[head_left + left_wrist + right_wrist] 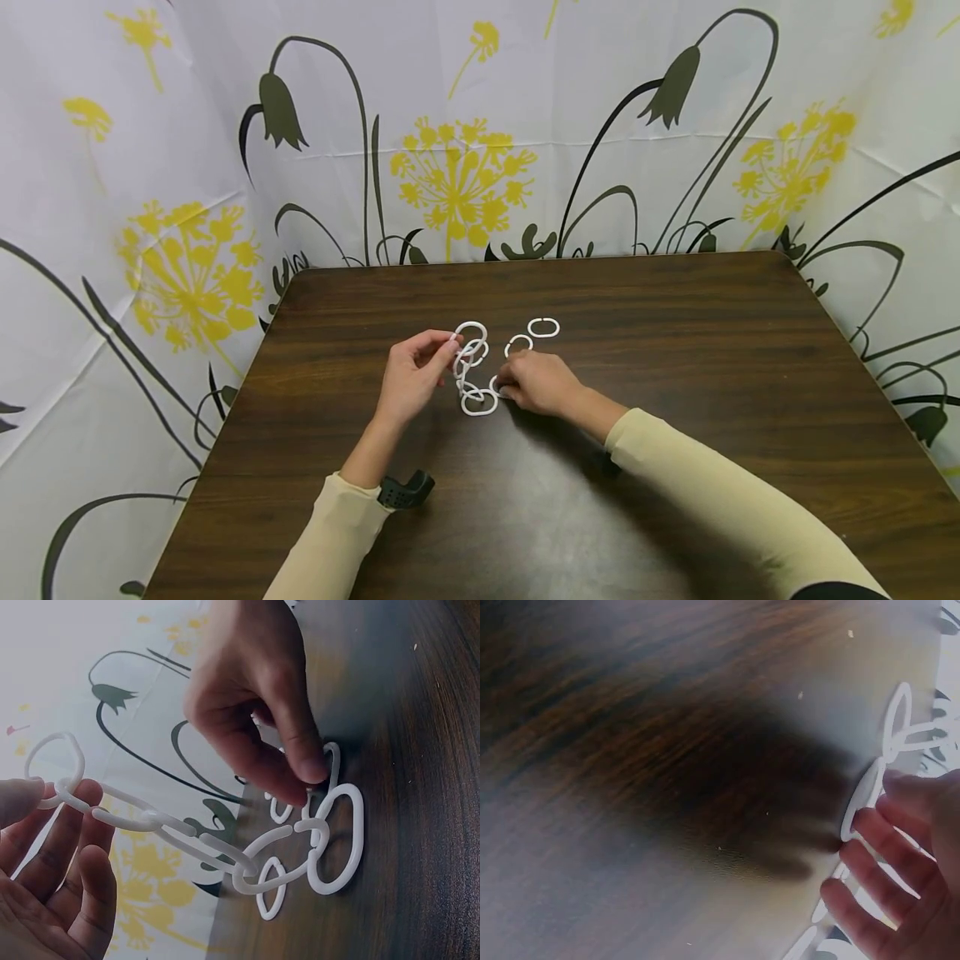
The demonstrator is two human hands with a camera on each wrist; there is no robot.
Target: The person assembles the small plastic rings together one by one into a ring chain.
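A chain of white plastic links (135, 820) hangs from my left hand (408, 379), whose thumb and fingers pinch it near the top. Its lower links slope down to the tabletop, where an oval link (358, 840) rests at the low end. My right hand (543, 383) is just right of that end, thumb and fingertips pinching another white link (862, 793) close to the wood. The right fingers partly cover this link in the head view. Whether it is joined to the chain I cannot tell. Beyond the right hand lies a white link with a gap (519, 337).
A separate oval white link (543, 335) lies farther back on the dark wooden table (675, 333). Behind the table's far edge hangs a white curtain (570, 50) printed with flowers. A dark band (405, 492) is on the left wrist.
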